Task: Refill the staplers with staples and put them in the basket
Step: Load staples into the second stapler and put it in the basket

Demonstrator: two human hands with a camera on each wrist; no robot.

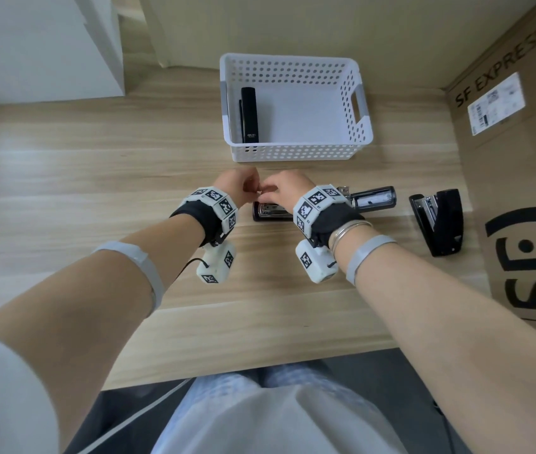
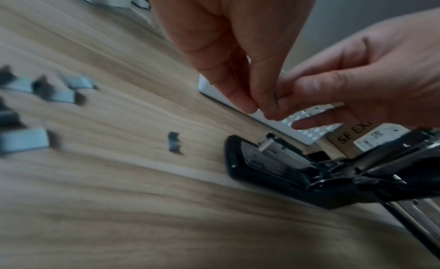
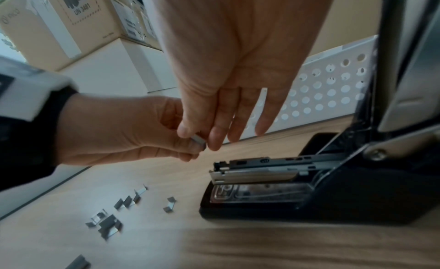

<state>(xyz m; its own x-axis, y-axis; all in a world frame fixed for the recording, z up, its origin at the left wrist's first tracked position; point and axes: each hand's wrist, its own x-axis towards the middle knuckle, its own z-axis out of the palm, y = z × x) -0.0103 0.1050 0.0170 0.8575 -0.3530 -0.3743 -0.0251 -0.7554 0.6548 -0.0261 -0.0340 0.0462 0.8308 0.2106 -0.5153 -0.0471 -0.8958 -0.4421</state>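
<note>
A black stapler (image 1: 271,213) lies open on the wooden table, its lid (image 1: 374,199) folded back to the right and its metal magazine (image 3: 257,172) bare. Just above its front end, my left hand (image 1: 255,189) and right hand (image 1: 265,192) meet fingertip to fingertip. Both pinch one short strip of staples (image 3: 199,140) between thumb and fingers. More staple strips (image 3: 107,222) lie loose on the table left of the stapler. A white perforated basket (image 1: 363,132) stands behind, with one shut black stapler (image 1: 249,114) inside at its left. Another black stapler (image 1: 440,221) lies half open at the right.
A large cardboard box (image 1: 522,158) marked SF EXPRESS borders the table on the right. A white cabinet (image 1: 47,44) stands at the back left. The table's near edge (image 1: 260,365) runs just above my lap.
</note>
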